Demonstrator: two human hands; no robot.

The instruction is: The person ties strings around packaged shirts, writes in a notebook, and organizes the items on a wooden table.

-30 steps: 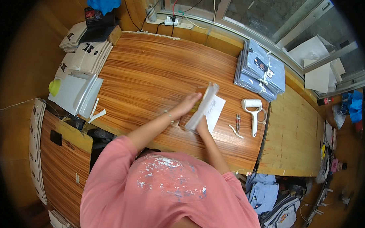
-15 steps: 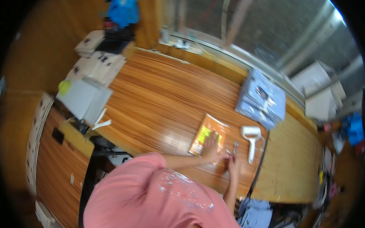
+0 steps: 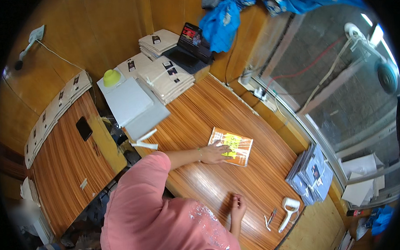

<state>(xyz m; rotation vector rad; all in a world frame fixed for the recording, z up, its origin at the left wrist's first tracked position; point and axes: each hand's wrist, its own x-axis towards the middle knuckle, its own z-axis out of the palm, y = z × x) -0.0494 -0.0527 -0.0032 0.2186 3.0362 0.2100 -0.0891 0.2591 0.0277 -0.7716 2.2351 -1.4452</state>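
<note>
One flat packet (image 3: 232, 145) lies near the middle of the wooden counter (image 3: 255, 185), a rectangle in clear wrapping with an orange-brown face and a yellow patch printed over with dark marks (too small to make out). The left hand (image 3: 214, 153) rests on its near edge, fingers spread flat and palm down, pressing rather than gripping. The right hand (image 3: 237, 207) sits well apart, closer to the body, lying on the bare wood with its fingers curled loosely inward; whether anything is pinched between them cannot be told. Just beyond that hand lie a small pair of red-handled snips (image 3: 270, 217) and a white handheld tool (image 3: 289, 211) with a cord trailing off the counter edge. Further right, near the window, stands a stack of grey-blue wrapped packets (image 3: 311, 175), piled neatly and leaning slightly. At the far end of the counter, stacks of cream folded goods (image 3: 166, 77) with small dark labels sit beside an open laptop (image 3: 188, 48), and a grey flat box (image 3: 128, 101) carries a yellow-green bowl-shaped thing (image 3: 111, 77) on its corner. A black phone (image 3: 84, 128) lies on the lower side surface to the left.
</note>
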